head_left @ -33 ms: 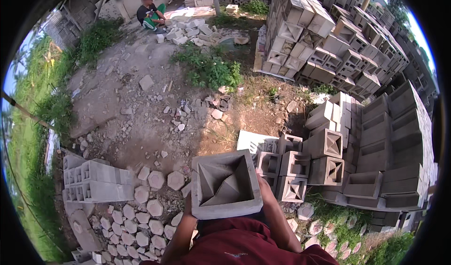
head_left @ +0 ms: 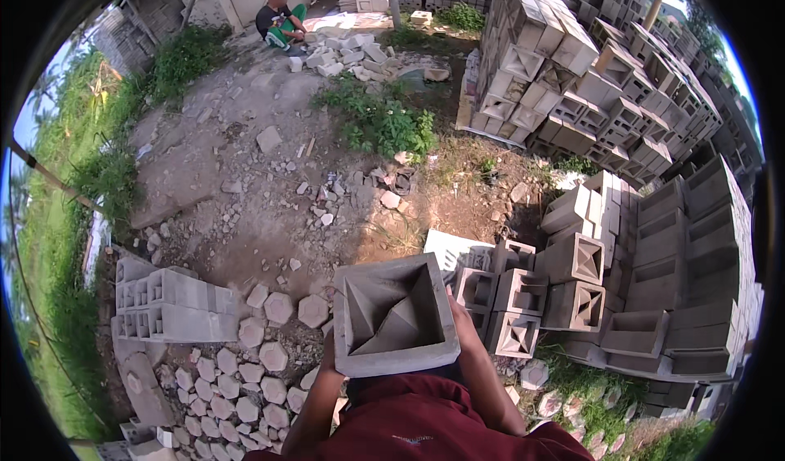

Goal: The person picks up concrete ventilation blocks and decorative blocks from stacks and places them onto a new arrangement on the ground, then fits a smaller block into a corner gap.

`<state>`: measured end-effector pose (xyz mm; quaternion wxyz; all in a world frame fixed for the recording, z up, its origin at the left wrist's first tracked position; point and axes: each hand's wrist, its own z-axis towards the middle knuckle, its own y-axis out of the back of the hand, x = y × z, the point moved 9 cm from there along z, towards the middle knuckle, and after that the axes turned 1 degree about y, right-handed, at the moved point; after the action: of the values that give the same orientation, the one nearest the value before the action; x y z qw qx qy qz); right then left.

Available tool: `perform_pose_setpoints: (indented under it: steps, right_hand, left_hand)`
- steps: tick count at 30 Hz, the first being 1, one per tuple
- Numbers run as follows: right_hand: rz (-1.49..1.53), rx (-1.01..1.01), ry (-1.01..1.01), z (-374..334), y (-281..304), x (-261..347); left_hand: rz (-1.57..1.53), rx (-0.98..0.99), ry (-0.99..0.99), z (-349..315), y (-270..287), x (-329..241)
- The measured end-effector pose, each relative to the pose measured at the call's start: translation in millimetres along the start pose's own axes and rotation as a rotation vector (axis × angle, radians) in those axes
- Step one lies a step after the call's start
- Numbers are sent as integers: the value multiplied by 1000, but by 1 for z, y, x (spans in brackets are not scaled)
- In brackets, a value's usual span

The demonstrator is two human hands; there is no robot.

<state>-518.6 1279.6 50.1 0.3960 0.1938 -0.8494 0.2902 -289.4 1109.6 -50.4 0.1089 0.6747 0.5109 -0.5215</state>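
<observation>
Block (head_left: 396, 318), clamped in the near centre between fingers of the left hand (head_left: 329, 348) and right hand (head_left: 460, 318), should be steadiest held level with even pressure.

Looks like an outdoor concrete-block yard: around a leafy bush (head_left: 383, 121), bare ground (head_left: 184, 166) strewn with rubble (head_left: 327, 218); to the bush's right, tall stacks of hollow blocks (head_left: 536, 31); on its near side, many hexagonal pavers (head_left: 277, 308); just behind it, a heap of broken pieces (head_left: 353, 56); far left of it, grass (head_left: 49, 248).
</observation>
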Motion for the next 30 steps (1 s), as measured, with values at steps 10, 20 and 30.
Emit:
perform_pose_setpoints:
  steps: [10, 20, 30]
  right_hand:
    - [-150, 336, -16, 53, -197, 26]
    - [-175, 572, -42, 186, -347, 78]
    - [-348, 941, -14, 322, -479, 112]
  left_hand:
    - [-333, -248, -162, -24, 74, -133]
    - [-404, -473, -414, 57, 95, -251]
    - [-422, -652, -582, 140, 132, -321]
